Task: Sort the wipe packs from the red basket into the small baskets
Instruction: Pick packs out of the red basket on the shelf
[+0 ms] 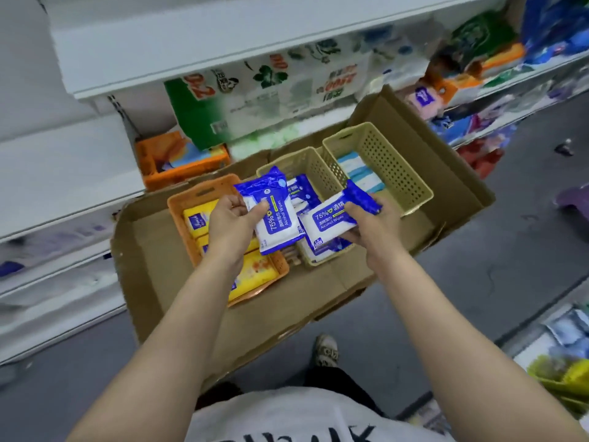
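My left hand (pixel 231 223) grips a blue-and-white alcohol wipe pack (pixel 273 215) above the gap between the orange basket (pixel 178 202) and the middle beige basket (pixel 306 161). My right hand (pixel 373 226) grips a second blue-and-white alcohol wipe pack (pixel 334 220) over that middle basket, which holds more blue packs (pixel 301 189). The orange basket holds yellow wipe packs (pixel 255 275). A far beige basket (pixel 395 164) holds light blue-and-white packs (pixel 357 170). No red basket shows in this view.
The three small baskets sit in a flat open cardboard box (pixel 178 298) on the grey floor. White shelves with packaged goods rise at the left and ahead. An orange package (pixel 178 161) lies on the low shelf. My shoe (pixel 325 347) stands below the box.
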Action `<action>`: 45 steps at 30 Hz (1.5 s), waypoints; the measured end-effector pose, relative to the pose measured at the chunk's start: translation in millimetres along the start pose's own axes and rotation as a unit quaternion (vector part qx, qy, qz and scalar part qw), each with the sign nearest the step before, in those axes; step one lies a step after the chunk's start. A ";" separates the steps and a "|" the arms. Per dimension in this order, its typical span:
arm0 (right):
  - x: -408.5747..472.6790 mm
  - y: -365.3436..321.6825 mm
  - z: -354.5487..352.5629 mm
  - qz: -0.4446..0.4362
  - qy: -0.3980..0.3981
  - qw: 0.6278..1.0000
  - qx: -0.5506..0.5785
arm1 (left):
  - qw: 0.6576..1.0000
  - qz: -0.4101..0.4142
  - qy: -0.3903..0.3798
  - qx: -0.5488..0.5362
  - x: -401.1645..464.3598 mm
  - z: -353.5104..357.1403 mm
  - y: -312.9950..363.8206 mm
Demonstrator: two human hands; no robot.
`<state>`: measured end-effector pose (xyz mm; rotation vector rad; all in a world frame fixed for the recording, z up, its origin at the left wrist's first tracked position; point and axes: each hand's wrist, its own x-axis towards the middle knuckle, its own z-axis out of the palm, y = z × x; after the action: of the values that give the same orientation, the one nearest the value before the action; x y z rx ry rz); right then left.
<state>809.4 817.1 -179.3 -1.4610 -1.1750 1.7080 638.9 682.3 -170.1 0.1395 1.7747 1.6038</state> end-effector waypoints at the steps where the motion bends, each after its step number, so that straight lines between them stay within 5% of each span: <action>1: 12.6 -4.9 -6.8 0.001 -0.002 1.000 -0.005 | 1.000 -0.003 0.015 -0.009 -1.3 11.3 -1.1; 13: 109.5 -7.1 15.2 0.072 -0.073 0.980 -0.172 | 0.987 -0.032 0.147 -0.058 22.1 22.7 -1.8; 21: 157.1 27.0 43.0 0.043 -0.050 0.931 -0.360 | 0.987 -0.065 0.140 -0.033 83.2 5.5 -6.4; 29: 175.9 69.6 67.6 0.087 -0.104 0.906 -0.400 | 0.988 -0.088 0.126 0.012 116.0 -8.5 -27.3; 41: 183.3 75.3 67.6 -0.068 -0.179 0.757 -0.624 | 0.984 -0.118 0.125 0.040 118.8 7.7 -36.5; 43: 177.1 71.4 67.4 -0.166 -0.185 0.769 -0.588 | 0.984 -0.137 0.100 0.055 118.7 15.0 -34.6; 45: 170.6 54.5 75.2 -0.228 -0.180 0.821 -0.492 | 0.982 -0.155 0.070 0.077 118.4 21.8 -33.4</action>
<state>704.9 923.9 -303.5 -1.1670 -2.6285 1.0443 577.7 755.6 -250.6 -0.1754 1.9184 1.2802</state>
